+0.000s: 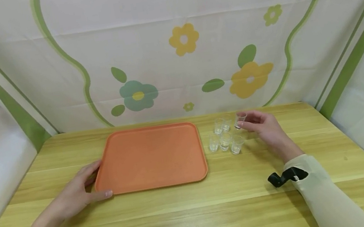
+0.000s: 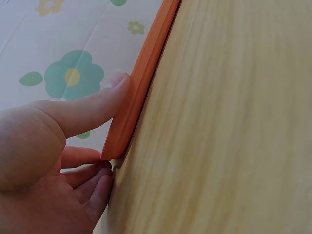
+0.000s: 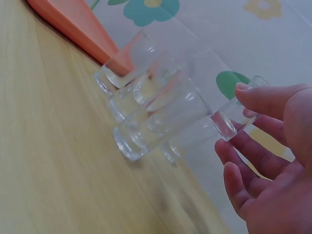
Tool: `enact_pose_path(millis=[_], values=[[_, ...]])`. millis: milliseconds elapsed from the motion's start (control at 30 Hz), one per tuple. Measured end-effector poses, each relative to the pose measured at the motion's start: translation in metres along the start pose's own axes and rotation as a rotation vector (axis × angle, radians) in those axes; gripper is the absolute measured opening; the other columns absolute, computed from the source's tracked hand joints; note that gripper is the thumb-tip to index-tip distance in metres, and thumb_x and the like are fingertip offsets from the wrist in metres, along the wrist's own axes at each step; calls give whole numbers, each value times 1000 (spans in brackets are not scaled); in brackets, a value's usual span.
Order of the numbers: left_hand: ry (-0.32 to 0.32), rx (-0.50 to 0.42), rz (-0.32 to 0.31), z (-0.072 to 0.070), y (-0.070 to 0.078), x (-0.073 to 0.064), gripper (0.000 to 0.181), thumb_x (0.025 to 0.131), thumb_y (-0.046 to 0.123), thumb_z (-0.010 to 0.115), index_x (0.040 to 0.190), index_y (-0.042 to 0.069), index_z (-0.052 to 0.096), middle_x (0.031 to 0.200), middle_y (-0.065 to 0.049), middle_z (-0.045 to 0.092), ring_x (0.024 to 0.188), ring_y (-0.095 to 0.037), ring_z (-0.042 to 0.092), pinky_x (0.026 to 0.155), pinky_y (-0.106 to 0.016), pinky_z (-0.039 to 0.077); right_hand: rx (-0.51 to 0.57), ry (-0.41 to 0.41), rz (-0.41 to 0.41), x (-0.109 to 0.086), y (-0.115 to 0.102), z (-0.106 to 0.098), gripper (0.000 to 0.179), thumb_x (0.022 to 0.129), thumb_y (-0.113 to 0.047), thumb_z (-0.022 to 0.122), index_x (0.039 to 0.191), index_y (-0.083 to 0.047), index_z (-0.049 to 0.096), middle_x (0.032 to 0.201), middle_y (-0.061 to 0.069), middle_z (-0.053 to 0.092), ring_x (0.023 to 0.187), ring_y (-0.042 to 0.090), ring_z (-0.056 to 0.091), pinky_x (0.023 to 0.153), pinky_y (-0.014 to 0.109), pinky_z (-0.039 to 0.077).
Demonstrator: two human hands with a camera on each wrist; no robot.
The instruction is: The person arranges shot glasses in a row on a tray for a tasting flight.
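Note:
An orange rectangular tray [image 1: 153, 157] lies flat on the table. My left hand [image 1: 77, 189] holds it at the near left corner, the thumb [image 2: 105, 105] along its front rim and the fingertips against the left side. To the right of the tray, several small clear shot glasses [image 1: 235, 146] stand upright in a close group. My right hand [image 1: 266, 128] pinches another shot glass [image 3: 234, 117] between thumb and fingers, at the back right of the group. In the right wrist view this glass looks raised off the table.
The wooden table [image 1: 198, 218] runs up to a white curtain [image 1: 143, 48] with printed flowers at the back. Similar white cloth hangs on the left and right sides. The nearest standing glass [image 3: 131, 141] is close to the right hand's fingers.

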State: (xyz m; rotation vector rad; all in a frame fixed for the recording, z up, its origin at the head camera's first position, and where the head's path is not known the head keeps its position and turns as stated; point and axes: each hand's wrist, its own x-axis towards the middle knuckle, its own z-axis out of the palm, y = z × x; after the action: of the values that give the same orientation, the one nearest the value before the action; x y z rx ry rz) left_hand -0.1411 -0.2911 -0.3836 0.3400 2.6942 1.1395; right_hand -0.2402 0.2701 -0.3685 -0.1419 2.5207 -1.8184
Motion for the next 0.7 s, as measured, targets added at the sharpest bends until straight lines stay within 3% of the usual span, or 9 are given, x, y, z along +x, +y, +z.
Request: enact_pose_path(millis=[267, 500, 600, 700], values=[[6, 6, 4, 0, -1, 1, 105, 92, 30, 85, 167, -4, 21, 167, -35, 26, 147, -60, 39, 108, -28, 47, -19, 4, -57, -1, -12, 3, 53, 100, -35, 76, 144, -7, 64, 113, -10, 71, 106, 7, 68, 94, 27, 57], [9, 0, 5, 0, -2, 0, 105, 91, 30, 85, 167, -4, 21, 167, -35, 25, 147, -60, 39, 95, -4, 37, -22, 4, -89, -4, -21, 8, 49, 99, -34, 78, 140, -10, 67, 116, -12, 72, 104, 7, 69, 92, 26, 57], [8, 6, 5, 0, -1, 0, 105, 91, 31, 85, 167, -4, 21, 167, -35, 25, 147, -60, 39, 99, -9, 41, -17, -4, -104, -4, -24, 10, 49, 99, -33, 78, 141, -8, 67, 116, -13, 74, 103, 7, 71, 90, 25, 57], [9, 17, 6, 0, -1, 1, 104, 92, 31, 85, 167, -3, 21, 167, -35, 26, 146, -59, 40, 106, -25, 46, -13, -13, -119, -5, -26, 12, 50, 99, -30, 78, 141, -6, 66, 115, -13, 74, 102, 6, 71, 88, 22, 57]])
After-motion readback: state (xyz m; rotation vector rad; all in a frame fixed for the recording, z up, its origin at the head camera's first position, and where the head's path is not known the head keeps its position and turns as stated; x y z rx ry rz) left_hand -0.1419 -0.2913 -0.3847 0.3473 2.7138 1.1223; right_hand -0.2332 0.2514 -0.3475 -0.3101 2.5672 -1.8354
